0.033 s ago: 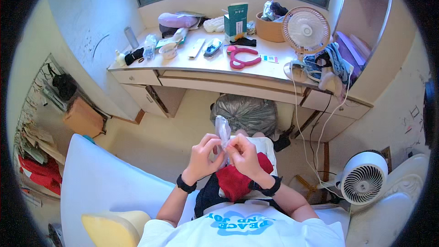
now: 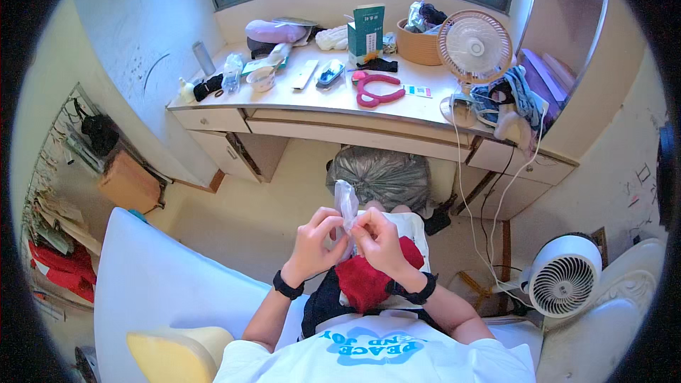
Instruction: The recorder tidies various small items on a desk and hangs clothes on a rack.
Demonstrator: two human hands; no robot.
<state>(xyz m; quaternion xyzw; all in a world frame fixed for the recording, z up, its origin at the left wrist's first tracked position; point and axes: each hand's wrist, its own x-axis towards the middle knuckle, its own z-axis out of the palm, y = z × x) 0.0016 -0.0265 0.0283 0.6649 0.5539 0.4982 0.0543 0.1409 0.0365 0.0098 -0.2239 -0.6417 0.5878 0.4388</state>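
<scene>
A small translucent plastic bag [image 2: 345,201] stands up between my two hands, above my lap. My left hand [image 2: 313,242] pinches its lower left side with the thumb and fingers. On the other side, my right hand [image 2: 383,242] grips the bag between closed fingertips. What the bag holds, if anything, I cannot make out. Below my hands a red cloth [image 2: 362,287] lies bunched on my lap, partly over a white flat thing [image 2: 411,227] that looks like a tray or board. My right wrist and hand hide part of the cloth.
Ahead, beyond a large grey plastic bag [image 2: 379,174] on the floor, stands a cluttered desk [image 2: 284,105]. It bears a pink fan [image 2: 474,46], a woven basket [image 2: 418,46] and a red ring-shaped thing [image 2: 378,91]. White cables hang at the right near a white fan [image 2: 565,276].
</scene>
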